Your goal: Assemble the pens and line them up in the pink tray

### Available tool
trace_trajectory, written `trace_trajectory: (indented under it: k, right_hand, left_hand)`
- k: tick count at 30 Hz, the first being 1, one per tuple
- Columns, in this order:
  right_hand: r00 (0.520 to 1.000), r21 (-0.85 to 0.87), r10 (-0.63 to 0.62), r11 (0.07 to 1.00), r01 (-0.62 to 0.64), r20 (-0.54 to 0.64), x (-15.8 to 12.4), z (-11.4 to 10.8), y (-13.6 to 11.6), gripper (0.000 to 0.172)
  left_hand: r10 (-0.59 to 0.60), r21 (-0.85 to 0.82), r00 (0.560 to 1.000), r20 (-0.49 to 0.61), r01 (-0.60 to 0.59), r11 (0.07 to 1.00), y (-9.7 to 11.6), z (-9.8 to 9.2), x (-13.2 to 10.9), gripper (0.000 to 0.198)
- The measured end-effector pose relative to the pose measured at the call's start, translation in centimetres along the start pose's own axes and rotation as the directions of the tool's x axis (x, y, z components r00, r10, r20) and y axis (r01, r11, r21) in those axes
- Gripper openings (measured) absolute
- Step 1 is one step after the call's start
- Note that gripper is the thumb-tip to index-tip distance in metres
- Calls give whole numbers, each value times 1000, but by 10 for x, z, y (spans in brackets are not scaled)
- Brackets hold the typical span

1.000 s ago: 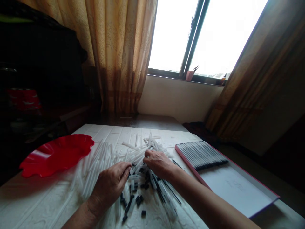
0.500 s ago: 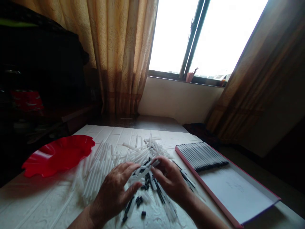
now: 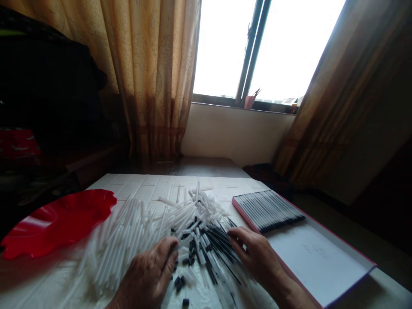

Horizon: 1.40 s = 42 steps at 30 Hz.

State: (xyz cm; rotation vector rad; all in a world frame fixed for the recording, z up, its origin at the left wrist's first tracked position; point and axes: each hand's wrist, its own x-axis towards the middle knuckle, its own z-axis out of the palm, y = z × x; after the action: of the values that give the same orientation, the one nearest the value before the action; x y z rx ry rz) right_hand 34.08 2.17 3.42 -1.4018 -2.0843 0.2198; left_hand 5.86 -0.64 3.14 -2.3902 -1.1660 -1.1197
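My left hand is low at the centre, thumb and forefinger closed on a translucent plastic tube whose end juts out to the right. Over to the right, my right hand has curved, slightly parted fingers at the edge of a bundle of thin black rods; whether it touches one is unclear. Small black caps lie scattered between the hands. Behind them rises a heap of short white translucent tubes. Longer clear tubes lie in a pile left of my left hand.
A red wavy-rimmed tray stands at the left of the white-covered table. On the right lies a shallow pink-edged box, with a row of black-tipped pens at its far end. Beyond are curtains and a window.
My hands have moved apart; they were together over a translucent tube. The right one has shifted right to the black rods, uncovering them. The camera view has turned slightly right.
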Motion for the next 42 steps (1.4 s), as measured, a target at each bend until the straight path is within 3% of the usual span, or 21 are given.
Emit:
trace_trajectory:
  k: [4, 7, 15, 23, 27, 30, 34, 38, 42]
  right_hand:
    - [983, -270, 148, 956, -113, 113, -2, -5, 2, 21]
    - [961, -360, 206, 924, -130, 182, -4, -4, -7, 20]
    - [952, -379, 226, 915, -135, 206, -5, -3, -17, 15]
    - [958, -410, 186, 908, -83, 217, -7, 2, -17, 11]
    - [978, -388, 122, 920, -48, 168, -9, 7, -11, 13]
    - [998, -280, 40, 960, -25, 47, -10, 7, -5, 14]
    - [997, 165, 29, 986, -16, -75, -11, 4, -7, 23]
    - [999, 560, 22, 828, -33, 25, -13, 0, -23, 20]
    - [998, 740, 64, 671, -52, 11, -18, -2, -36, 14]
  left_hand:
    - [-7, 32, 999, 33, 6, 999, -3, 3, -1, 34]
    - [12, 29, 998, 60, -14, 999, -3, 4, -2, 35]
    - [43, 11, 994, 104, -44, 999, -2, 1, 2, 35]
    - [81, -21, 990, 113, -79, 997, 2, 1, 3, 36]
    - [79, -20, 992, 97, -78, 997, 3, 2, 2, 37]
    - [76, -25, 994, 78, -74, 997, 3, 3, 3, 36]
    - [71, -20, 996, 51, -70, 997, 3, 4, 3, 34]
    - [69, -7, 997, 38, -69, 998, 3, 4, 3, 34]
    - [65, 1, 998, 18, -65, 998, 4, 2, 4, 33]
